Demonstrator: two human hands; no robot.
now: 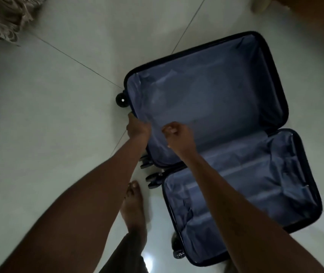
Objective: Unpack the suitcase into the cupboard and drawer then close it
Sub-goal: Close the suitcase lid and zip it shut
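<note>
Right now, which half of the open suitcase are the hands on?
The farther half, by the lone black wheel: the left hand grips its near rim and the right hand is over its lining. The nearer half is untouched.

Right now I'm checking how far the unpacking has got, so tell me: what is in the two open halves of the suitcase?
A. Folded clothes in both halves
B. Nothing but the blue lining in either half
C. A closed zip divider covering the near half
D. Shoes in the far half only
B: both halves of the suitcase show only bare, wrinkled blue lining, while the left hand grips the rim of the far half.
</note>
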